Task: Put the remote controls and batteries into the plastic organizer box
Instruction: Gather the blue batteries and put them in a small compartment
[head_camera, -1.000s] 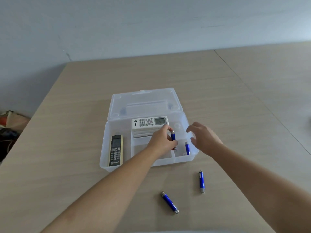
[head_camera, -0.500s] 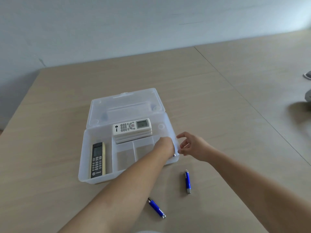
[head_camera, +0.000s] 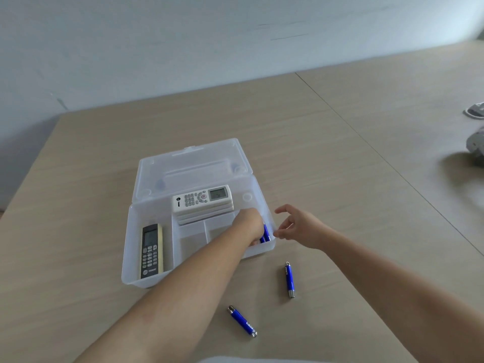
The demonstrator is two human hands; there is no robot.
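The clear plastic organizer box (head_camera: 126, 260) sits on the table with its lid folded back. A white remote (head_camera: 201, 200) lies across its rear compartment, and a black remote (head_camera: 150, 251) lies in the long left one. My left hand (head_camera: 250, 226) reaches down into the front right compartment. Its fingers are curled on a blue battery (head_camera: 262, 239), which lies against a second battery (head_camera: 266, 233). My right hand (head_camera: 298, 227) hovers just outside the box's right wall, fingers apart and holding nothing. Two more blue batteries (head_camera: 289, 280) (head_camera: 242, 320) lie on the table in front of the box.
The wooden table (head_camera: 327, 179) has a seam running diagonally on the right. Grey objects (head_camera: 475, 142) lie at the far right edge. The two middle front compartments of the box hold nothing. A pale wall stands behind the table.
My left hand has lowered the blue battery into the front right compartment beside the other one. My right hand has stayed close to the box's right wall and spread its fingers.
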